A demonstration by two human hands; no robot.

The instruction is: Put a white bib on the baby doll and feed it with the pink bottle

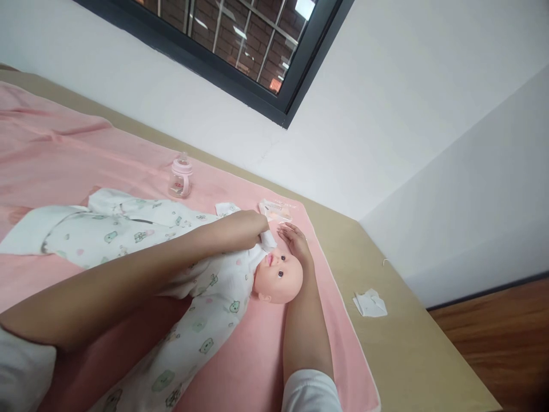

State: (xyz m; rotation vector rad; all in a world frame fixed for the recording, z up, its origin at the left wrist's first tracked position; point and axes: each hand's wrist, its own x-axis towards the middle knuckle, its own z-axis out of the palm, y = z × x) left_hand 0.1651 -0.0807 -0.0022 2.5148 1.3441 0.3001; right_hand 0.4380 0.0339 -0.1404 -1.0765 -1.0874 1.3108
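Your left hand (246,226) pinches a small white cloth (266,240) at the chin of the doll (278,274), which lies dressed in a printed sleepsuit (206,297) on the pink blanket (274,355). Your right hand (294,240) rests open against its head. Wiping looks underway, not finished.

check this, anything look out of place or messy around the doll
One thing stands out: a crumpled white wipe lies alone on the bare tan surface, off the pink blanket. The baby bottle stands upright, with no spill visible. The left hand holds a white cloth at the doll's chin; the right hand rests on its head.
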